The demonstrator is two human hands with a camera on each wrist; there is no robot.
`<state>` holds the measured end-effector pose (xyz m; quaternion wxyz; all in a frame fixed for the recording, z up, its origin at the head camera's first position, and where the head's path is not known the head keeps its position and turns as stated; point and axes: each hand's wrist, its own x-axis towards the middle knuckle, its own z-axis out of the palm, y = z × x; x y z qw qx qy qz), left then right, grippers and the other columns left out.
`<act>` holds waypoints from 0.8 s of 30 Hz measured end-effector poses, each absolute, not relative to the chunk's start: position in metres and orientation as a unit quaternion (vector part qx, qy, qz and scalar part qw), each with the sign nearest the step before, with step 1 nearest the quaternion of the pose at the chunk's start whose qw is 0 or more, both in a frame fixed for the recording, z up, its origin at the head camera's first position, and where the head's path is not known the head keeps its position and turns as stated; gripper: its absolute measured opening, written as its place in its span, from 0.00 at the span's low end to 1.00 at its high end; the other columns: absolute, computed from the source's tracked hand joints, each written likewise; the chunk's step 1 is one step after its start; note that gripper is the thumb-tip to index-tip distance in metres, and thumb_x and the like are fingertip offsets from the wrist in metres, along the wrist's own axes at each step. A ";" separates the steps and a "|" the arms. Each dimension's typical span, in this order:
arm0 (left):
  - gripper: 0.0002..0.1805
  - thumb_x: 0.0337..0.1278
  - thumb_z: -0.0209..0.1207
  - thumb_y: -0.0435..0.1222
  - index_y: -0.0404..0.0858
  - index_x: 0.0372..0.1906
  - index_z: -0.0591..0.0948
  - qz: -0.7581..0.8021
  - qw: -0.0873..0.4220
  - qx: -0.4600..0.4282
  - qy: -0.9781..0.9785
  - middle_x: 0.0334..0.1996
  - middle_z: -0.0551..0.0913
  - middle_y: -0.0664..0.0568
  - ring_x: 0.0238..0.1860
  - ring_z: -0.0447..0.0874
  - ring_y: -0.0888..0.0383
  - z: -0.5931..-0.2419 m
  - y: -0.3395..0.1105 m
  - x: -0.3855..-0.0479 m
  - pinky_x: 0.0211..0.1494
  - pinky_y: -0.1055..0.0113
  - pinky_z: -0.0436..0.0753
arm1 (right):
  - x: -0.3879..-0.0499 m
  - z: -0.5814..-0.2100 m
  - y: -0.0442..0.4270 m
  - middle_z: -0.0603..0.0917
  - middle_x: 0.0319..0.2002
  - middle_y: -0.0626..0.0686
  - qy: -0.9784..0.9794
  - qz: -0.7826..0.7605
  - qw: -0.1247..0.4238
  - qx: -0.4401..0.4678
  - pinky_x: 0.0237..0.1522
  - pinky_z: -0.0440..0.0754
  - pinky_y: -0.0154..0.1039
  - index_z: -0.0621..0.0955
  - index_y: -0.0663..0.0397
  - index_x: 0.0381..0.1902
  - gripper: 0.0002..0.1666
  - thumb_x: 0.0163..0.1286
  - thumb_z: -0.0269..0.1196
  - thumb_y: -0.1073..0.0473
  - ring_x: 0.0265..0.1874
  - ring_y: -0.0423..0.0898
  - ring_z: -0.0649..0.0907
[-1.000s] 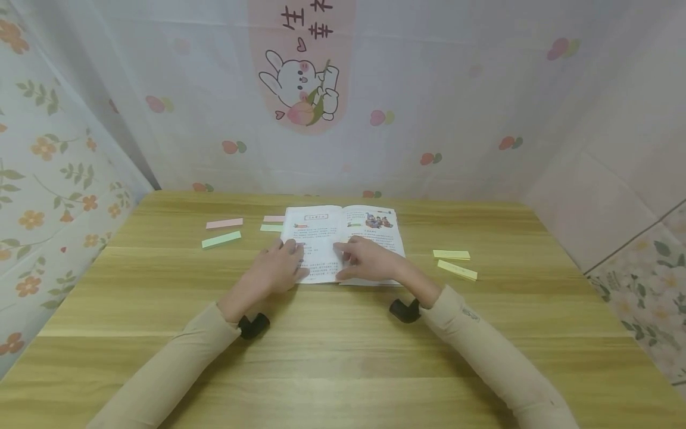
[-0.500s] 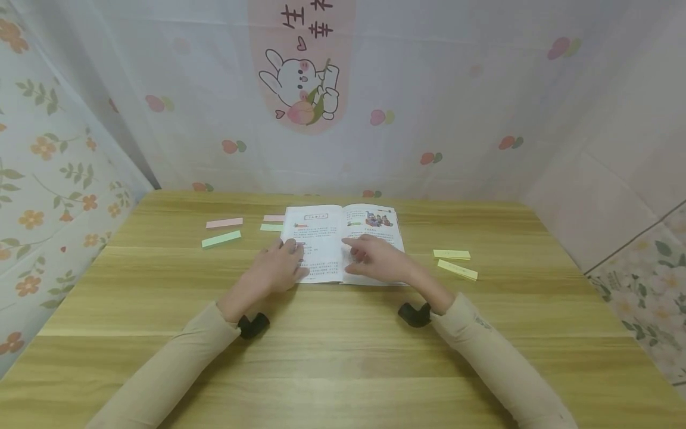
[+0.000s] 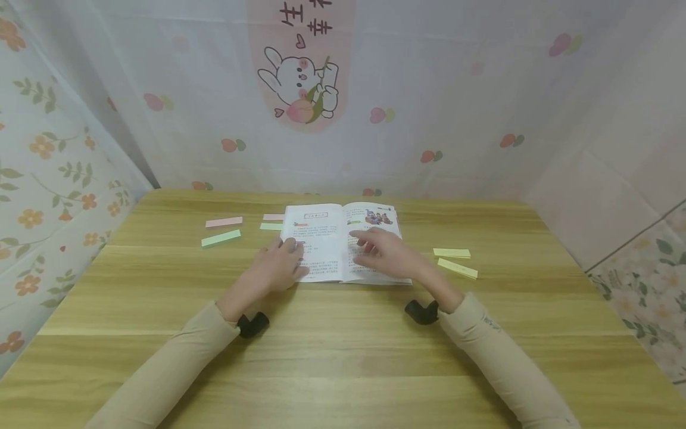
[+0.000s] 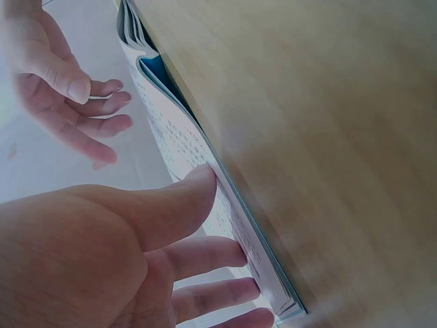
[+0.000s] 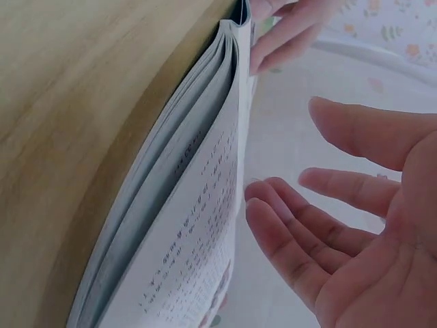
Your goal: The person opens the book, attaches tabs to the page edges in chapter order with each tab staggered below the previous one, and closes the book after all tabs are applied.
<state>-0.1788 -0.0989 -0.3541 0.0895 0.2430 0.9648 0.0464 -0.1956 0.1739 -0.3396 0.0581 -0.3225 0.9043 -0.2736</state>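
An open book point(image 3: 321, 253) with printed text and a small coloured picture lies on the wooden table. My left hand point(image 3: 276, 265) rests on the left page near its outer edge; in the left wrist view its thumb and straight fingers touch the paper. Over the right page is my right hand point(image 3: 383, 253), its fingers relaxed and slightly bent, holding nothing. The right wrist view shows the right hand point(image 5: 362, 225) apart from the pages, which stand a little raised at their lower edge.
Left of the book lie pink strips point(image 3: 224, 222) and green strips point(image 3: 221, 238), one pair close by its edge. Two yellow strips point(image 3: 457, 268) lie to the right. A patterned curtain point(image 3: 429, 89) hangs behind the wooden table point(image 3: 332, 357).
My right hand has moved rightward from the middle fold to above the right page and lifted off the paper. The left hand has stayed in place.
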 end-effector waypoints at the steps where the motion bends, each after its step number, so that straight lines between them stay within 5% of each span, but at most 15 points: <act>1: 0.33 0.77 0.50 0.47 0.27 0.73 0.64 0.047 0.090 0.243 0.965 0.70 0.66 0.34 0.66 0.65 0.37 -0.354 -0.099 -0.179 0.63 0.40 0.73 | -0.196 -0.339 0.175 0.81 0.52 0.62 0.904 -0.274 0.056 -0.323 0.50 0.83 0.47 0.72 0.65 0.70 0.32 0.71 0.66 0.59 0.46 0.53 0.84; 24: 0.32 0.77 0.50 0.46 0.28 0.73 0.65 0.054 0.085 0.246 0.964 0.69 0.67 0.35 0.64 0.66 0.37 -0.355 -0.101 -0.179 0.61 0.40 0.75 | -0.194 -0.325 0.217 0.80 0.53 0.64 0.916 -0.304 0.011 -0.262 0.55 0.79 0.55 0.76 0.61 0.67 0.30 0.69 0.67 0.60 0.49 0.56 0.80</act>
